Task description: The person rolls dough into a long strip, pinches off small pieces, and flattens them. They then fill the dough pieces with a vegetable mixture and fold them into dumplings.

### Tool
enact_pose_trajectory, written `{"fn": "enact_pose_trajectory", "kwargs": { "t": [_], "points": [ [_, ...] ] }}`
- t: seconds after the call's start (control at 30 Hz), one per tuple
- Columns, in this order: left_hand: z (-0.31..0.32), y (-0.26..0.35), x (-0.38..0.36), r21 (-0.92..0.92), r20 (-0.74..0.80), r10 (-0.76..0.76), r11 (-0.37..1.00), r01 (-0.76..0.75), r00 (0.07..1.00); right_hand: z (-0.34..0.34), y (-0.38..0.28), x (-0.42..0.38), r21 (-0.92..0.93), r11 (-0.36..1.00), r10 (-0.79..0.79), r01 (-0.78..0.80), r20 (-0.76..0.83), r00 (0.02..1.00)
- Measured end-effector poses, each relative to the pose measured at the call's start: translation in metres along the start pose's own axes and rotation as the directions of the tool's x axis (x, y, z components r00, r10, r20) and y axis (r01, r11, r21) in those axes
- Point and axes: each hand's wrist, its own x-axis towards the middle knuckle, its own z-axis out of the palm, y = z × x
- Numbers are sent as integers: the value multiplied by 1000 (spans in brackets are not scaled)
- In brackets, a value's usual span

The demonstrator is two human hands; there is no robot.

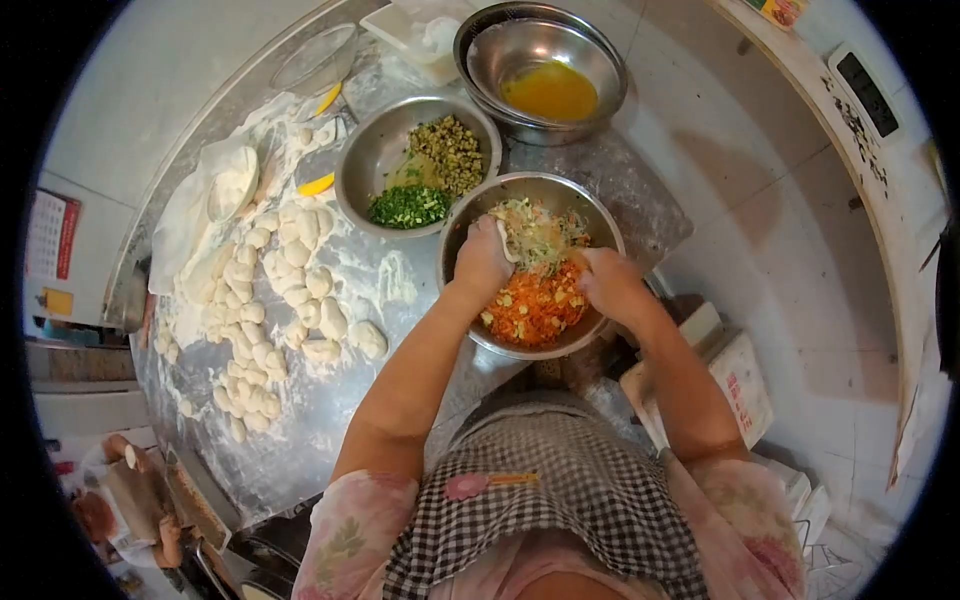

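Both hands are inside a steel mixing bowl (612, 222) of filling. Shredded orange carrot with yellow bits (535, 312) lies on the near side, and pale greenish shreds (540, 235) lie on the far side. My left hand (483, 262) is at the bowl's left, its fingers curled by a thin whitish edge that I cannot identify. My right hand (610, 287) reaches over the right rim, its fingertips blurred against the carrot. Touching this bowl on the left, a second steel bowl (365, 150) holds chopped greens (410, 206) and diced green-brown pieces (447, 155).
Many dough pieces (250, 340) lie on the floured steel table (400, 350) to the left. Stacked bowls with yellow liquid (550, 90) stand at the back. A yellow-handled tool (316, 185) and a digital display (867, 95) are in view. Another person (140, 490) is at lower left.
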Motion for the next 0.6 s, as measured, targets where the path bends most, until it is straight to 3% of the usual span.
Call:
{"fn": "enact_pose_trajectory", "kwargs": {
  "t": [0.07, 0.13, 0.2, 0.23, 0.33, 0.43, 0.53, 0.6],
  "points": [
    [-3, 8, -3, 13, 41, -70, 997, 70, 997, 32, -8, 2, 211, 976, -57, 51, 25, 998],
    [-9, 13, -4, 10, 3, -59, 998, 59, 998, 46, -20, 2, 254, 957, -134, 137, -31, 991],
    [-14, 12, -4, -1, -107, 34, 999, -34, 994, 49, -26, -2, 126, 961, -227, 246, -147, 963],
    [-13, 12, -3, -33, -123, 29, 999, -34, 992, 27, -31, -4, 123, 980, -157, 155, 7, 988],
    [-8, 11, 2, -93, -135, -5, 996, -8, 991, -5, -8, 8, -185, 967, -185, 175, -41, 982],
    [-4, 8, 2, -65, -70, -67, 996, 62, 995, 0, 1, 27, 145, 989, 0, -4, 27, 1000],
    [-8, 14, -1, -25, -63, -74, 997, 73, 995, 31, -27, 10, 128, 968, -219, 217, -2, 976],
    [-14, 18, -4, -3, -109, -6, 1000, 6, 994, 38, -28, -3, 163, 961, -217, 224, -58, 974]
  ]
}}
